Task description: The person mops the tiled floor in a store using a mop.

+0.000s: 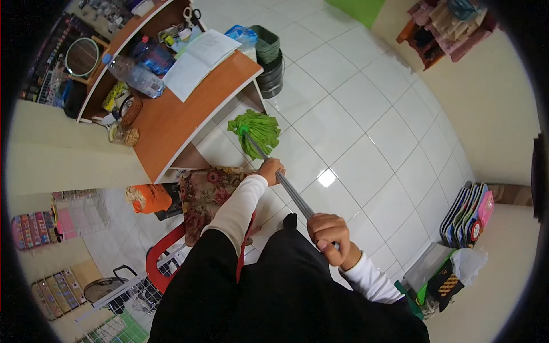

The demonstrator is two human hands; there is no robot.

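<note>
A mop with a bright green strip head [262, 136] rests on the white tiles beside the desk's end. Its grey handle [295, 198] slants down toward my body. My left hand [270, 171] is wrapped round the handle's lower part, not far from the mop head. Nearer to me, my right hand [330, 235] grips the upper end, with the thumb over the top. Both hands are closed, and white cuffs show at the wrists.
A brown desk [200, 108] stands at the left with bottles [134, 77] and an open notebook [200, 60]. Behind it is a dark bucket [271, 80]. A flower-patterned chair cover [211, 191] is near my left arm. Bags [446, 280] and stacked boards [466, 217] line the right wall.
</note>
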